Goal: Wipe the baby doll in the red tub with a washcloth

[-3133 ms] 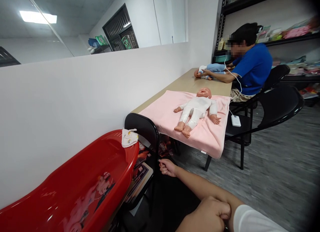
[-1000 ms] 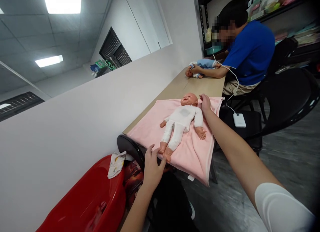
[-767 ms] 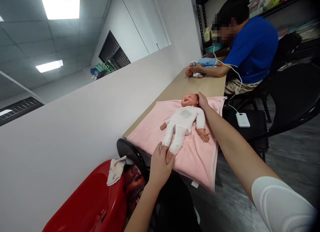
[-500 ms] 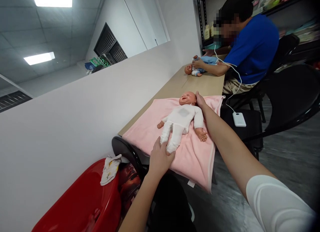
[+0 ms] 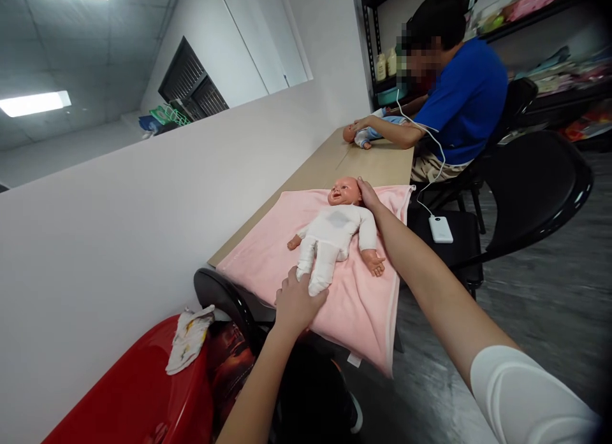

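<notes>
One doll (image 5: 329,230) is lying on the towel (image 5: 363,304) on the desk (image 5: 329,164), your L hand (image 5: 297,304) gripping its lower legs, your R hand (image 5: 369,195) touching its head, grip unclear. You're prob. handling soft torso, slick hard head; neck + hips are needing support.

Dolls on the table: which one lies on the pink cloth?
The nearer doll, white-bodied, with the left hand at its legs; the farther doll wears blue and is beyond the cloth.
</notes>
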Motion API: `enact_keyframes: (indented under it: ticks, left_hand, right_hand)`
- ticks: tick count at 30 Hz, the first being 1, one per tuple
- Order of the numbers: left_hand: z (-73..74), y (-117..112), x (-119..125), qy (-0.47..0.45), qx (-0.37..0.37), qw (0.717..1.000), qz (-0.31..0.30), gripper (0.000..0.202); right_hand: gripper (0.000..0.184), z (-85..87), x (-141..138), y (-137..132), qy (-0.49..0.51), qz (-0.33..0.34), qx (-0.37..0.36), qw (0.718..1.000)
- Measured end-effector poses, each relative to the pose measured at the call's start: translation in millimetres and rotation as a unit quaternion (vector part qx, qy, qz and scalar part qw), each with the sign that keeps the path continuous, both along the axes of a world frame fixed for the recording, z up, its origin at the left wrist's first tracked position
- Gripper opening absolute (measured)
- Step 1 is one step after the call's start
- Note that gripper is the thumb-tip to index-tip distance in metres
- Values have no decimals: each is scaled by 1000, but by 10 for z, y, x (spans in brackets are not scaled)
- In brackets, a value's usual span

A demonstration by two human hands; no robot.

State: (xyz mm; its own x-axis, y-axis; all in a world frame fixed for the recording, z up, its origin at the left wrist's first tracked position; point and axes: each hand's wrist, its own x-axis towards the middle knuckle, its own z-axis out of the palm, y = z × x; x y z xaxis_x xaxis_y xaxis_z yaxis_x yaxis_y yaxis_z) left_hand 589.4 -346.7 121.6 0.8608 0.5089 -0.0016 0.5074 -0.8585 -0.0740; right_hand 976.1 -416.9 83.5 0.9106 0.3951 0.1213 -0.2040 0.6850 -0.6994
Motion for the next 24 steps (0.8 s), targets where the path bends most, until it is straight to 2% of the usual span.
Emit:
enact_keyframes:
  ticks: [4, 7, 13, 18, 24]
  left_hand:
    - [-24, 8, 12, 0, 5, 1000, -6, 61]
    - [-44, 2, 8, -3, 12, 1000, -8, 63]
    - [-53, -8, 12, -10, 16, 1000, -14, 61]
    - [-49, -18, -2, -16, 12, 1000, -11, 58]
    - [-61, -39, -18, -26, 12, 1000, -10, 52]
  right_hand:
    - [54, 119, -162, -68, 53, 84, 39, 994]
    - [60, 169, -224, -127, 95, 133, 74, 984]
    - [68, 120, -150, -146, 163, 132, 88, 974]
    - [76, 61, -86, -128, 164, 149, 71, 973]
    - [83, 33, -101, -96, 148, 121, 58, 980]
